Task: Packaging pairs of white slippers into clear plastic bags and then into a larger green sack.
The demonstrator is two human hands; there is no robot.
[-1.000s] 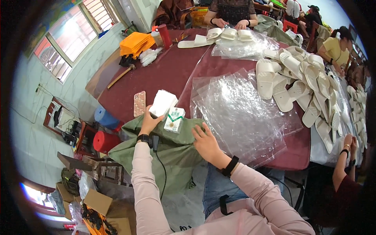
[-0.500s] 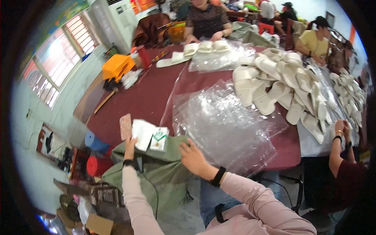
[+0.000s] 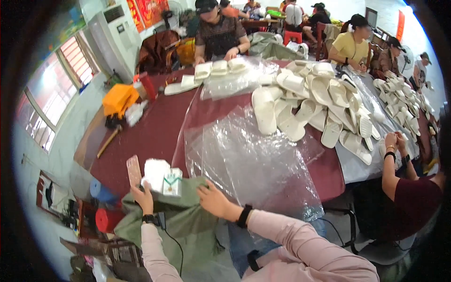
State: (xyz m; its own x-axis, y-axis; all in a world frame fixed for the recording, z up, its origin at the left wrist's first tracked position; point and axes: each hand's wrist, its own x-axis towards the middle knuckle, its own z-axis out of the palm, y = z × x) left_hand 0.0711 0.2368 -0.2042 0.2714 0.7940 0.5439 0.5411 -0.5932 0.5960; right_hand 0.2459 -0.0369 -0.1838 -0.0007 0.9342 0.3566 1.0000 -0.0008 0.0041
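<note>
1. Nearest me, a black cable (image 3: 181, 256) runs down past the folds of the green cloth (image 3: 188, 207). I'd keep the two apart, since a snag could drag at whatever sits above.
2. The cloth hangs over the table's (image 3: 141, 136) near edge, its upper part lying on top. My right hand (image 3: 216, 201) is at that upper border, fingers curled; from my end I cannot tell whether they pinch the fabric or merely lie on it. I'd press down rather than tug.
3. My left hand (image 3: 145, 201) is at the near edge too, fingertips by the lower end of a pink-cased phone (image 3: 134, 170), thumb beside a white packet (image 3: 155, 175). Whether it pinches either, I cannot tell. I'd take one item at a time, by its sides.
4. Phone, packet and a green-and-white carton (image 3: 172, 183) stand in a row along the near edge, toward the left corner.
5. Right of them, clear plastic bags (image 3: 244, 160) spread loosely; they look slippery, so I'd reach around them.
6. Farther off, a hammer (image 3: 109, 141) lies by the left edge, and cream slippers (image 3: 319, 96) are heaped toward the right.
7. At the far edge sits a co-worker (image 3: 220, 37).
</note>
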